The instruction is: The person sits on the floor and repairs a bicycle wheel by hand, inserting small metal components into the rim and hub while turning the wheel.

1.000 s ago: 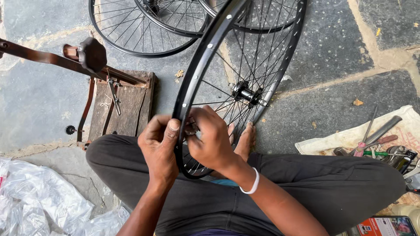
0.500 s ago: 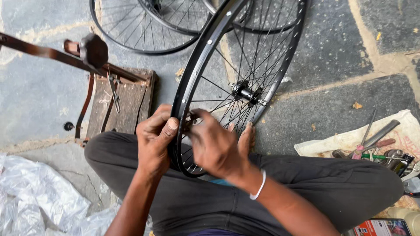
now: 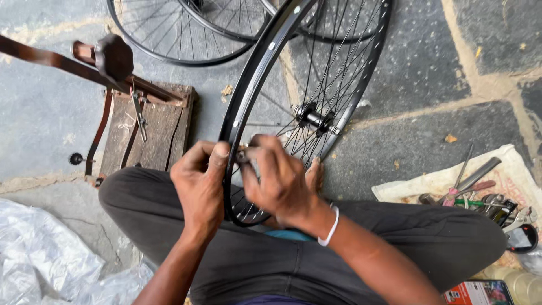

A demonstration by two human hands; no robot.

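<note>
— What's biggest here?
— The stone-slab floor (image 3: 429, 73), then a black bicycle wheel (image 3: 265, 73) standing upright across the seated person's lap, more wheels (image 3: 169, 39) lying behind it.
— And the hands?
— The left hand (image 3: 197, 186) is closed round the rim's outer side, thumb on top. The right hand (image 3: 279, 181) pinches a small part at the rim's inner side, among the spokes.
— Anything smaller?
— A wooden stand (image 3: 152, 130) at left; tools (image 3: 474, 192) on a cloth at right.
</note>
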